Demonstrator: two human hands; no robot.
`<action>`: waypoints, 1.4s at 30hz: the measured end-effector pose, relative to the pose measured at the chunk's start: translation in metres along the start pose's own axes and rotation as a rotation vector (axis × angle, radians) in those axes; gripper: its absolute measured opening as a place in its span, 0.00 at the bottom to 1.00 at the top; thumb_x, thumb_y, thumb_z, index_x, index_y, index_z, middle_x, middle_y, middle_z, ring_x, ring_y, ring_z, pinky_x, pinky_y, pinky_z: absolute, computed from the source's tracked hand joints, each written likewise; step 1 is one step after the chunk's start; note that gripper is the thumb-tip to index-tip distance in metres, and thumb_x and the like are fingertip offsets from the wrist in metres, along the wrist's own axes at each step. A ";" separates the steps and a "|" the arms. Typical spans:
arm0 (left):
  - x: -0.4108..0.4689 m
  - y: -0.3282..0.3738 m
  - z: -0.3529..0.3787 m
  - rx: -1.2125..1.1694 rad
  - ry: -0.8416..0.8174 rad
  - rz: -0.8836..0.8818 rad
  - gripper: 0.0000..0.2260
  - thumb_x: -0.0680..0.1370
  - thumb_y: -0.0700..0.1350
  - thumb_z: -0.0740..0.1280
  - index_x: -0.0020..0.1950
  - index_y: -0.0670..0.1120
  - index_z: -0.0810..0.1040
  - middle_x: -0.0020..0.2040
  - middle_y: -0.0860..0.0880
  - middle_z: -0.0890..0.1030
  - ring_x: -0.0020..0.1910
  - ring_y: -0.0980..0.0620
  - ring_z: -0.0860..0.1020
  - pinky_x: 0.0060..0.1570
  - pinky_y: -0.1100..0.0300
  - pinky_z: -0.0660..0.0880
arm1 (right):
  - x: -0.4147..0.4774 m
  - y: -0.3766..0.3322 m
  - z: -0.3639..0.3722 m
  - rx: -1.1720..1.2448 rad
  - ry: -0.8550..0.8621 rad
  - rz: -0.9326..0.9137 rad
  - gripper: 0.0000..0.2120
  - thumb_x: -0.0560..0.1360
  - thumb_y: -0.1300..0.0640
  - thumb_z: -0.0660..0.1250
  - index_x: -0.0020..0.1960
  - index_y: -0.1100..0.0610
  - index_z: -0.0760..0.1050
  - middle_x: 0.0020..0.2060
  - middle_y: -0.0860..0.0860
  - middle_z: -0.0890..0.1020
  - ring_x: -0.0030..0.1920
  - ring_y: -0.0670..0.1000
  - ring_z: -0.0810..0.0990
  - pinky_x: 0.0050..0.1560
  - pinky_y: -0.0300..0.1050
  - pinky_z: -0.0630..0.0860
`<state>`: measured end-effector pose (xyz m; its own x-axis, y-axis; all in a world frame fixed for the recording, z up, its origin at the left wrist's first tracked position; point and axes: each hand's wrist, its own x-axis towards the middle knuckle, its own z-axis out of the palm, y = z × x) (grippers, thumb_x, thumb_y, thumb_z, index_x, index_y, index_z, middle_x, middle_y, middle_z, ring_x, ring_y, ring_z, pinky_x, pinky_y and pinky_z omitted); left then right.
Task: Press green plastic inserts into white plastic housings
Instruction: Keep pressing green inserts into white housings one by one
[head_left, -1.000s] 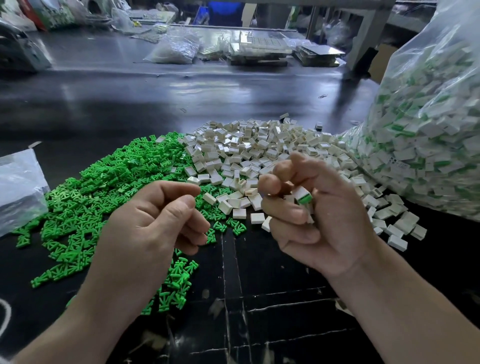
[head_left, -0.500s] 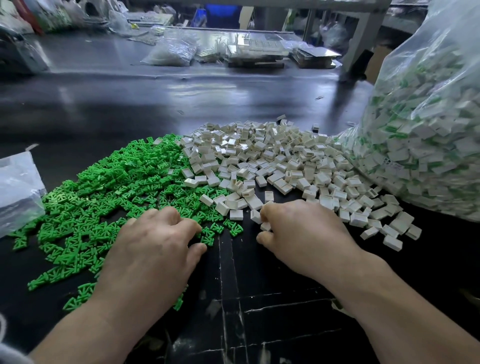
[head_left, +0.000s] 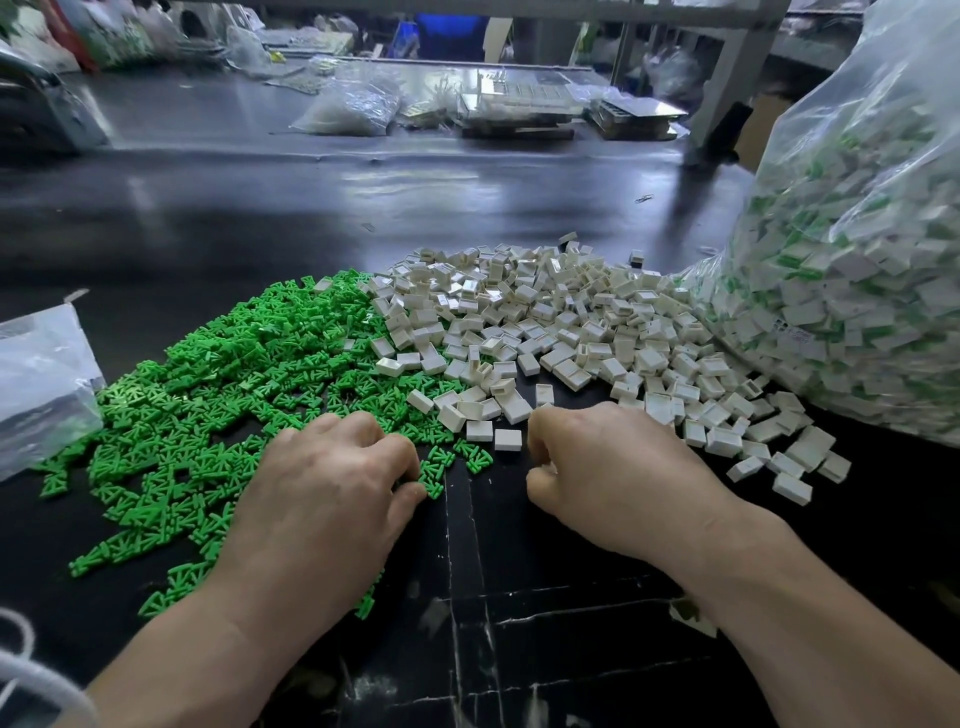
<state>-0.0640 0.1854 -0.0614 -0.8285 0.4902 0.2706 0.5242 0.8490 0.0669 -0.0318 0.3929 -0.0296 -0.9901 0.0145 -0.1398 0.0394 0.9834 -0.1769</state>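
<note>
Lowered from mid-air to the surface since a second ago, left grip curled onto green inserts near the left edge, right grip curled beside white housings mid-surface, contents of either not discernible; judged fetching parts for the next press.

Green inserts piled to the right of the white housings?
No, the green inserts lie left of the white housings; the clear bag sits on the right.

Bright green inserts, off-white housings, a black table, and a clear bag showing white and green.
</note>
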 end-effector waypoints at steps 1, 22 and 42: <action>0.000 0.000 0.000 0.003 -0.002 0.005 0.05 0.71 0.54 0.72 0.42 0.55 0.81 0.38 0.56 0.77 0.39 0.51 0.76 0.40 0.54 0.72 | 0.000 0.000 0.000 0.036 0.007 0.008 0.08 0.78 0.51 0.61 0.56 0.51 0.73 0.40 0.47 0.76 0.46 0.54 0.78 0.42 0.47 0.77; -0.003 0.003 -0.015 -0.683 0.083 -0.248 0.07 0.75 0.47 0.70 0.51 0.56 0.82 0.43 0.59 0.83 0.43 0.60 0.81 0.40 0.72 0.75 | 0.000 -0.009 0.008 1.298 -0.178 -0.065 0.04 0.78 0.63 0.69 0.47 0.55 0.77 0.43 0.62 0.83 0.22 0.44 0.67 0.20 0.35 0.63; -0.001 0.011 -0.017 -1.489 0.028 -0.383 0.12 0.67 0.52 0.72 0.46 0.49 0.85 0.39 0.43 0.84 0.37 0.48 0.82 0.34 0.61 0.78 | -0.003 -0.010 0.011 1.290 -0.206 -0.230 0.06 0.80 0.56 0.68 0.55 0.53 0.83 0.37 0.50 0.81 0.26 0.44 0.69 0.22 0.34 0.65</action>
<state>-0.0540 0.1910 -0.0448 -0.9602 0.2777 0.0300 0.0168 -0.0499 0.9986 -0.0275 0.3812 -0.0382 -0.9575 -0.2683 -0.1063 0.0872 0.0821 -0.9928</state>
